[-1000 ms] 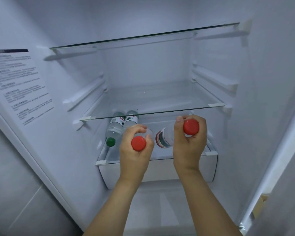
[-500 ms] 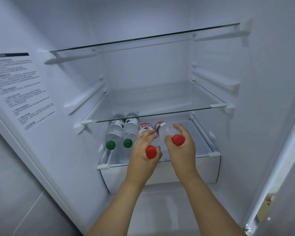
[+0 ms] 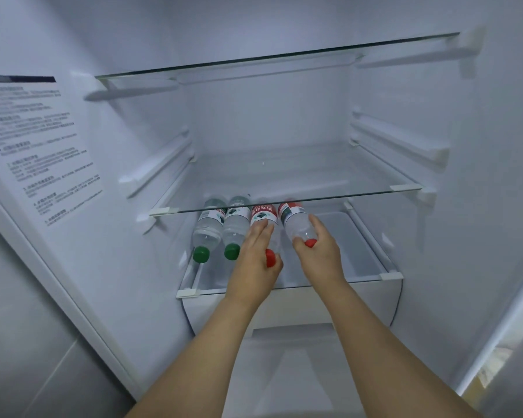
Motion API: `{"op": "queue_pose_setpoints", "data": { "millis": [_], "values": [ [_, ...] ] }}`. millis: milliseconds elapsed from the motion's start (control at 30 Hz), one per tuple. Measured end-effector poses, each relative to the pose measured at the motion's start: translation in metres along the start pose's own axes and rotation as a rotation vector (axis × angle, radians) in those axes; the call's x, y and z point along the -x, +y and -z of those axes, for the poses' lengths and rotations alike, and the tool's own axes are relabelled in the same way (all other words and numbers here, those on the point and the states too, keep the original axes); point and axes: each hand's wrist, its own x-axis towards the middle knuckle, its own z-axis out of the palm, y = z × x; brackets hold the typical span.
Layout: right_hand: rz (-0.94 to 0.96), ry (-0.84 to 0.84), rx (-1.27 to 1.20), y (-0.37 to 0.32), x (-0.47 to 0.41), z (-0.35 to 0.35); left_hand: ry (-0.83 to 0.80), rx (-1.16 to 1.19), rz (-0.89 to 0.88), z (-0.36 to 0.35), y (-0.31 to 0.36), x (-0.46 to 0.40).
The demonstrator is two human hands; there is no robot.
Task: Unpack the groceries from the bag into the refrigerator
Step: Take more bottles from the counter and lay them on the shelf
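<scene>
Lying side by side on a shelf (image 3: 384, 276): four bottles; left hand (image 3: 255, 260) flat on one (image 3: 264, 217), right hand (image 3: 320, 251) gripping another (image 3: 296, 224).

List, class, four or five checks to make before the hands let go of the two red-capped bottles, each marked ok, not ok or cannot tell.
1. Both red-capped bottles lie on the bottom shelf: ok.
2. Left hand rests with straight fingers on its red-capped bottle, which lies beside the green-capped bottles: ok.
3. Right hand has a grip on the other red-capped bottle near its cap: ok.
4. Bottles will stay put once released: cannot tell.
5. Free shelf to the right for more groceries: ok.
6. Bag in reach: cannot tell, not in view.
</scene>
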Motion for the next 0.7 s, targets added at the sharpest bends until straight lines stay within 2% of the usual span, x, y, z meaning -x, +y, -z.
{"op": "queue_pose_setpoints", "data": {
  "millis": [300,533,700],
  "values": [
    [0.042,-0.075,0.163,0.014,-0.023,-0.007,-0.044,-0.080,-0.005,-0.010,-0.010,-0.009],
    [-0.018,-0.036,0.073,0.019,-0.041,-0.012,-0.209,0.107,0.052,0.000,-0.015,-0.008],
    [-0.042,-0.010,0.021,0.022,-0.045,-0.015,-0.189,0.118,0.043,-0.003,-0.023,-0.012]
  ]
}}
